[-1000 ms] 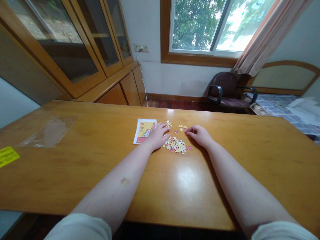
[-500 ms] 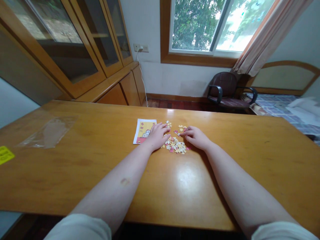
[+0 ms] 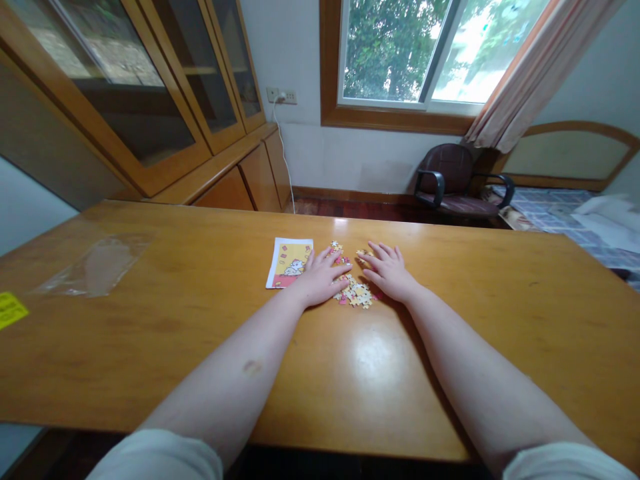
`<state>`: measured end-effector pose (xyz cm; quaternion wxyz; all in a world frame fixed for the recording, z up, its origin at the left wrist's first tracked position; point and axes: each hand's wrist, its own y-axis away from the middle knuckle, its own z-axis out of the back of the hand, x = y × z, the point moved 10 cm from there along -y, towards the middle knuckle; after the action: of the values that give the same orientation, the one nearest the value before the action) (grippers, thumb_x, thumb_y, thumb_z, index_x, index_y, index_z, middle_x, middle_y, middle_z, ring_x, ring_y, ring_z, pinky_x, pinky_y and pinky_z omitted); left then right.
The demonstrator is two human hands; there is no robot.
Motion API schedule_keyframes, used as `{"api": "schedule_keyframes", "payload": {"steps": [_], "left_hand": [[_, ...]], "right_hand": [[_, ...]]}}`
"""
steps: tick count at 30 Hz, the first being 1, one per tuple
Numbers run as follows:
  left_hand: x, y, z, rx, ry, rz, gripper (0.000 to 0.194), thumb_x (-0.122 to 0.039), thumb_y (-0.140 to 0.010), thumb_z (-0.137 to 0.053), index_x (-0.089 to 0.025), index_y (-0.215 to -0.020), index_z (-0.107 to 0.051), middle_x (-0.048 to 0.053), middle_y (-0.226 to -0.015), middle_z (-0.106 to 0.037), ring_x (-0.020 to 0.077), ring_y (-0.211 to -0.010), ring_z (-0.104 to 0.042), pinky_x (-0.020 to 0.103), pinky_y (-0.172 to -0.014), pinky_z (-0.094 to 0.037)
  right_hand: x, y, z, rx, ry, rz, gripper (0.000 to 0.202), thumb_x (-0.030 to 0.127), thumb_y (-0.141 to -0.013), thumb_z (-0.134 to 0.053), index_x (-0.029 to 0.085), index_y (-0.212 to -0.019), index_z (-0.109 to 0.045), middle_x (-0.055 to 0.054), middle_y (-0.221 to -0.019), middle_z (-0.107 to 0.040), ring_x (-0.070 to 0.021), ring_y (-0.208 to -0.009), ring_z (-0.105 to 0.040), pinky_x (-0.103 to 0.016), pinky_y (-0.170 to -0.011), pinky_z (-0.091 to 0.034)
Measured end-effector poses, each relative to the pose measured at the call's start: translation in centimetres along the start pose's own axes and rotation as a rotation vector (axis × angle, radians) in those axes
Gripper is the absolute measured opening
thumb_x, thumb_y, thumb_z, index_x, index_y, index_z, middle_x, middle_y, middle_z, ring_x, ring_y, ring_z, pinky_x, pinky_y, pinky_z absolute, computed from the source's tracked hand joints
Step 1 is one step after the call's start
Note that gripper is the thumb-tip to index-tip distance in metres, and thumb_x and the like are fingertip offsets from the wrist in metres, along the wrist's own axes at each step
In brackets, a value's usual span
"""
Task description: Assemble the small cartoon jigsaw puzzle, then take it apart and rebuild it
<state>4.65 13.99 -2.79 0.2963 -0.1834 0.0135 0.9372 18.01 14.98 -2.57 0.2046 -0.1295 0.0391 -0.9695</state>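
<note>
Puzzle pieces (image 3: 357,293) heaped on desk (image 3: 370,413) | left hand (image 3: 320,279): fingers spread, by picture card (image 3: 287,259) | right hand (image 3: 391,273): fingers spread, near pieces

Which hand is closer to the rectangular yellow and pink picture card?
Left. The left hand is at the right side of the picture card, hiding its near right corner; the right hand is farther away, across the small multicoloured jigsaw pieces.

The puzzle pieces (image 3: 357,293) look like matt card, the table (image 3: 175,313) glossy wood, the bag (image 3: 104,265) shiny plastic.
</note>
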Motion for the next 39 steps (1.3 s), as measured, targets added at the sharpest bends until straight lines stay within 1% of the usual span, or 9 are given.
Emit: {"api": "schedule_keyframes", "payload": {"steps": [6,11,14,17,23,28,33,36,39], "left_hand": [[-0.1,-0.2,-0.1,0.000,-0.019,-0.027,0.046,-0.049,-0.095,-0.039,-0.030,-0.135,-0.052,0.003,-0.146,-0.047,0.0291,-0.144,-0.020,0.062,-0.113,0.005],[0.2,-0.3,0.5,-0.029,-0.035,0.007,0.045,-0.046,-0.094,-0.042,-0.026,-0.133,-0.053,0.005,-0.143,-0.049,0.0300,-0.143,-0.023,0.062,-0.114,0.001],[0.5,-0.4,1.0,-0.054,-0.029,0.043,0.041,-0.041,-0.094,-0.043,-0.026,-0.130,-0.056,0.005,-0.143,-0.049,0.0290,-0.141,-0.027,0.059,-0.115,-0.007],[0.9,-0.3,1.4,-0.100,-0.020,0.077,0.038,-0.038,-0.094,-0.043,-0.025,-0.126,-0.058,0.006,-0.142,-0.051,0.0293,-0.139,-0.031,0.057,-0.115,-0.013],[1.1,-0.3,1.4,-0.128,-0.024,0.087,0.037,-0.038,-0.094,-0.046,-0.024,-0.125,-0.060,0.006,-0.140,-0.052,0.0292,-0.138,-0.032,0.057,-0.115,-0.017],[1.3,-0.4,1.5,-0.150,-0.025,0.092,0.036,-0.035,-0.093,-0.046,-0.023,-0.124,-0.060,0.007,-0.140,-0.052,0.0289,-0.136,-0.035,0.055,-0.115,-0.020],[1.7,-0.4,1.9,-0.193,0.001,0.107,0.037,-0.036,-0.095,-0.044,-0.022,-0.123,-0.062,0.008,-0.137,-0.054,0.0289,-0.134,-0.038,0.053,-0.113,-0.023],[1.8,-0.3,2.1,-0.206,0.023,0.117,0.036,-0.036,-0.095,-0.043,-0.021,-0.122,-0.062,0.008,-0.137,-0.054,0.0282,-0.134,-0.039,0.052,-0.113,-0.025],[1.8,-0.3,2.4,-0.215,0.040,0.121,0.035,-0.034,-0.094,-0.045,-0.021,-0.121,-0.063,0.007,-0.136,-0.056,0.0273,-0.132,-0.040,0.051,-0.113,-0.025]], "right_hand": [[-0.4,-0.1,-1.5,0.093,-0.038,0.008,0.052,0.048,-0.095,-0.038,0.032,-0.145,-0.039,-0.004,-0.153,-0.035,-0.0334,-0.143,-0.022,-0.065,-0.111,-0.003],[-1.2,-0.1,-0.6,0.023,-0.043,-0.061,0.050,0.045,-0.095,-0.041,0.029,-0.143,-0.043,-0.006,-0.150,-0.039,-0.0350,-0.141,-0.025,-0.066,-0.110,-0.004],[0.6,0.0,-0.1,0.027,-0.087,0.070,0.043,0.040,-0.096,-0.041,0.031,-0.136,-0.051,-0.004,-0.148,-0.043,-0.0327,-0.139,-0.029,-0.064,-0.111,-0.009],[2.8,0.2,-0.3,0.043,-0.122,0.194,0.038,0.033,-0.097,-0.041,0.034,-0.132,-0.055,-0.001,-0.140,-0.053,-0.0281,-0.135,-0.036,-0.059,-0.112,-0.013],[4.3,0.1,-0.5,-0.033,-0.127,0.243,0.030,0.034,-0.094,-0.051,0.032,-0.121,-0.065,-0.007,-0.115,-0.069,-0.0230,-0.117,-0.053,-0.053,-0.111,-0.018],[4.1,-0.1,0.0,-0.095,-0.193,0.270,0.020,0.032,-0.087,-0.063,0.027,-0.104,-0.072,-0.006,-0.099,-0.073,-0.0204,-0.099,-0.060,-0.046,-0.107,-0.025],[3.3,-0.3,0.2,-0.125,-0.192,0.255,0.018,0.032,-0.089,-0.062,0.024,-0.100,-0.073,-0.006,-0.092,-0.074,-0.0196,-0.092,-0.062,-0.041,-0.100,-0.033],[2.2,-0.6,0.6,-0.178,-0.189,0.189,0.019,0.026,-0.091,-0.057,0.021,-0.099,-0.073,-0.007,-0.087,-0.074,-0.0192,-0.085,-0.062,-0.037,-0.092,-0.039],[0.5,-0.7,0.9,-0.213,-0.190,0.064,0.020,0.024,-0.090,-0.055,0.021,-0.098,-0.073,-0.007,-0.087,-0.073,-0.0204,-0.082,-0.062,-0.034,-0.083,-0.043]]}}
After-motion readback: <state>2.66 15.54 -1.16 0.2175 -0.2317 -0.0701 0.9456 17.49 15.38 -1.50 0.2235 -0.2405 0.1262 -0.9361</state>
